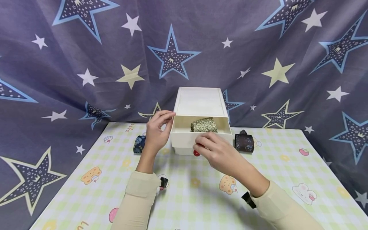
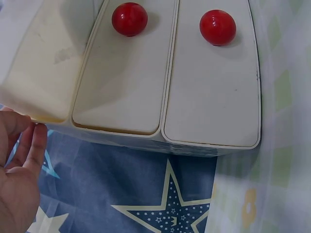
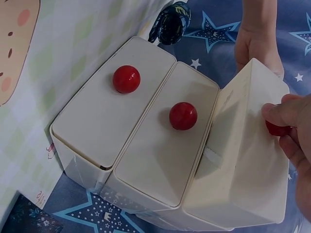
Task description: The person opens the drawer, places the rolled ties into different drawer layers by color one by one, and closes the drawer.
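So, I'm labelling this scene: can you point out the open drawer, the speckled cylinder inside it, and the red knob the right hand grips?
Open drawer (image 1: 184,139): head view, front panel.
Speckled cylinder (image 1: 203,125): head view, middle of its side.
Red knob (image 3: 277,129): right wrist view, exposed surface.

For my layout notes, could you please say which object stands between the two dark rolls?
The white drawer unit stands between the blue roll and the brown roll, as the head view shows.
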Motion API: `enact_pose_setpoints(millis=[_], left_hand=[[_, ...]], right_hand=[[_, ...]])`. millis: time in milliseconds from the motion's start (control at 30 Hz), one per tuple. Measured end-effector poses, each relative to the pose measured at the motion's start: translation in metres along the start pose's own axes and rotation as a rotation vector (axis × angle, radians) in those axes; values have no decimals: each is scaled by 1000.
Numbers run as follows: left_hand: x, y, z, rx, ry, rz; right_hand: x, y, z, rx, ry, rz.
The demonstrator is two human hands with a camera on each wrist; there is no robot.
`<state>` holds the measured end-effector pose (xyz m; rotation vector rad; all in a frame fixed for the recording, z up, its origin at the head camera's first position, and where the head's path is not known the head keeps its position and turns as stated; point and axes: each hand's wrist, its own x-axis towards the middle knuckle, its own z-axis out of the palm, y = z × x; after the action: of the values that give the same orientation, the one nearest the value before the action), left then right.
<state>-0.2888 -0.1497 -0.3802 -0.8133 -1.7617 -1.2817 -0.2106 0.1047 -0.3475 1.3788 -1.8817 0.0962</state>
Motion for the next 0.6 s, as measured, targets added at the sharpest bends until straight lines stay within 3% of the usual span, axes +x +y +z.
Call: enact_pose_setpoints(millis=[600], left_hand=[[0,3,0,-16,3,-7]], right_hand=[[3,6,5,-6,-19,11]])
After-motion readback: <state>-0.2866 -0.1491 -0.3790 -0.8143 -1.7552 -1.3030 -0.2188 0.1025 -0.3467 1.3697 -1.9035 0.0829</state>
